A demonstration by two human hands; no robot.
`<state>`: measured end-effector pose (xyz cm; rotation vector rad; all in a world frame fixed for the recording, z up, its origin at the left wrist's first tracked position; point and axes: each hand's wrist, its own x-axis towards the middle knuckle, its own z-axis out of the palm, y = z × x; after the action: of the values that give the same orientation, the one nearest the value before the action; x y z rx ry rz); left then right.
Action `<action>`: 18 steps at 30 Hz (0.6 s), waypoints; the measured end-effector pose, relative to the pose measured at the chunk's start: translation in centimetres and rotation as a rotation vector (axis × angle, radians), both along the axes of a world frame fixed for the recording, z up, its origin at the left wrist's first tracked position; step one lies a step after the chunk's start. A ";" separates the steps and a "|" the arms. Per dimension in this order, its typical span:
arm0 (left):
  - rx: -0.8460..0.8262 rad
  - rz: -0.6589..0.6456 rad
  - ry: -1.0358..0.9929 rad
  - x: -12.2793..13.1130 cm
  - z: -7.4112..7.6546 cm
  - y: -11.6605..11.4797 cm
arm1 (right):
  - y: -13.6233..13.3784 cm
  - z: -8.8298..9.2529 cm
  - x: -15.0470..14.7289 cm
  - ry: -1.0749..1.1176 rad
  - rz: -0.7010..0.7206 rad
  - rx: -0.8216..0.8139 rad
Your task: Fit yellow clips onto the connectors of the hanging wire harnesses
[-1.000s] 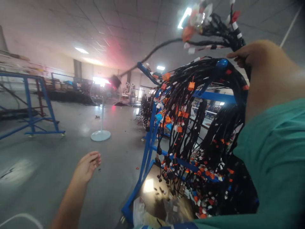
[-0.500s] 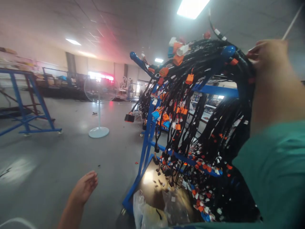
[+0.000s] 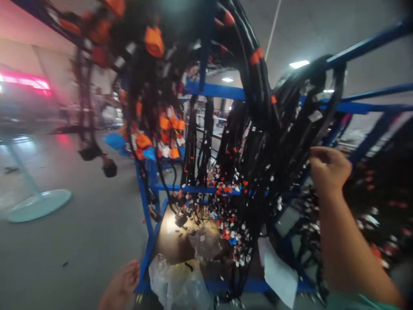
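Observation:
My right hand point(image 3: 331, 170) is curled into a loose fist beside the hanging black wire harnesses point(image 3: 258, 159). Its fingers sit close to the cables, and whether they grip any is hidden. At the lower left, my left hand point(image 3: 122, 284) is partly in view, blurred, with fingers loosely bent and nothing visible in it. It is close to the lower post of a blue metal rack point(image 3: 145, 262). The harnesses drape over this rack. Orange connectors point(image 3: 155, 41), along with blue and white ones, dangle at the left; many small ones hang lower down.
Clear plastic bags point(image 3: 176, 280) lie on the rack's brown bottom board point(image 3: 169, 241). A white sheet point(image 3: 280, 273) hangs at its lower right. More harnesses point(image 3: 371, 189) hang at far right. A fan's round pale base point(image 3: 38, 206) stands on the grey floor at left.
The view has swung right and closer to the rack. My right hand has come down from the top of the harnesses to beside them. My left hand now shows lower in the picture.

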<state>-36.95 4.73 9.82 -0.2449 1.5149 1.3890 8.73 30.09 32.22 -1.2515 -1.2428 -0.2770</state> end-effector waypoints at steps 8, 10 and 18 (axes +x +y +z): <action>0.014 -0.235 -0.067 8.0 -10.5 2.3 | 0.3 -21.2 3.8 0.110 0.205 -0.564; 0.000 -0.237 -0.072 9.4 -12.1 1.4 | 0.2 -25.2 2.7 0.103 0.248 -0.617; -0.044 -0.179 0.019 10.9 -16.4 -6.0 | -2.0 -31.6 -2.2 0.085 0.276 -0.548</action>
<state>-26.03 -1.30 -6.55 -0.1201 1.5449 1.2203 6.55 28.07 0.62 -1.5078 -1.4503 0.3380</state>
